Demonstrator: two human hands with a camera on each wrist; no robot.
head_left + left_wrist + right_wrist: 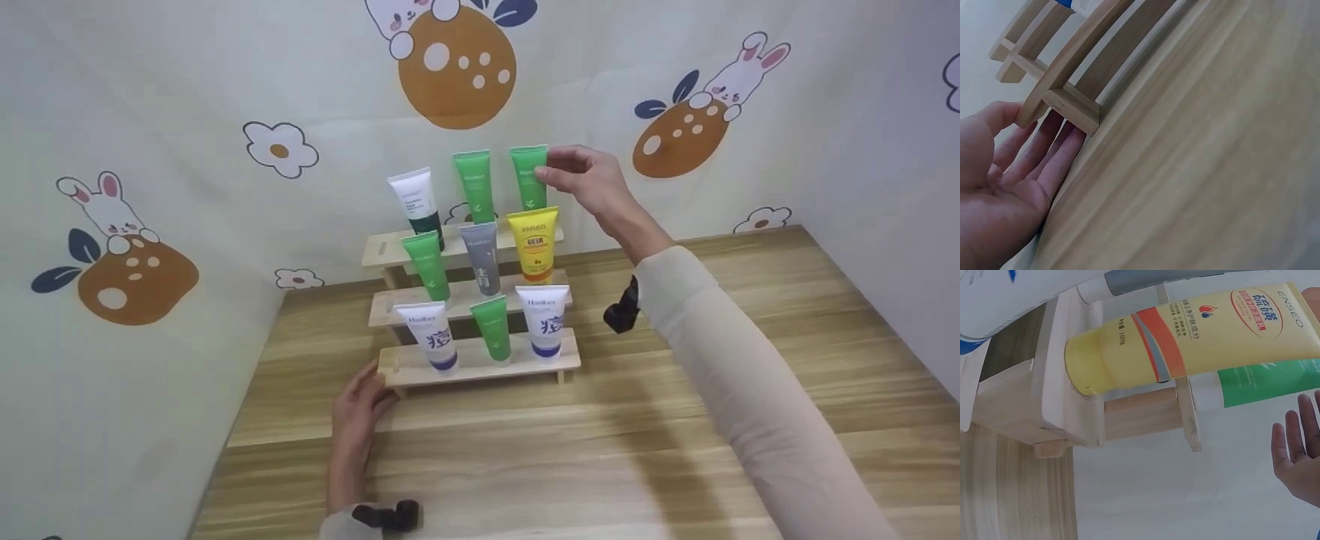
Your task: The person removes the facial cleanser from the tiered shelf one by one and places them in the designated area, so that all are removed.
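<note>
A slim green plastic squeeze tube (pixel 529 180) with a flat crimped top, pale lettering and a white cap stands cap-down at the right end of the top shelf of a three-tiered pale wooden rack (pixel 386 365). The right hand (pixel 596 187) pinches its upper edge between thumb and forefinger, the other fingers extended past it in the right wrist view. The left hand (pixel 356 409) holds the left end of the lowest shelf, thumb at the edge and fingers curled beneath. A bright yellow tube with red print (pixel 533 244) stands on the middle shelf in front of the green one. The rack rests on a light wood-grained tabletop (pixel 487 465), against a cream cloth backdrop (pixel 337 75) printed with rabbits, orange fruit and flowers.
</note>
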